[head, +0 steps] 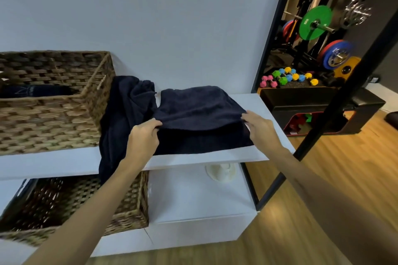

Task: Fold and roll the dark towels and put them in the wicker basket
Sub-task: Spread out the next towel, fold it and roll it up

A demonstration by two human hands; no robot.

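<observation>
On the white shelf top (189, 158), toward its right end, one dark towel (200, 114) lies partly folded, its upper layer lifted over the lower one. The left hand (143, 136) pinches the left edge of that upper layer between thumb and curled fingers; the right hand (257, 126) grips the right edge the same way. Both forearms reach in from the lower edge, wrists raised slightly above the shelf top. A second dark towel (123, 114) lies crumpled just left of the first, draped over the front edge. One wicker basket (53, 105) stands at the left end of the shelf top, with one rolled dark towel (34, 90) inside. A second wicker basket (81, 204) sits below, in the left compartment.
</observation>
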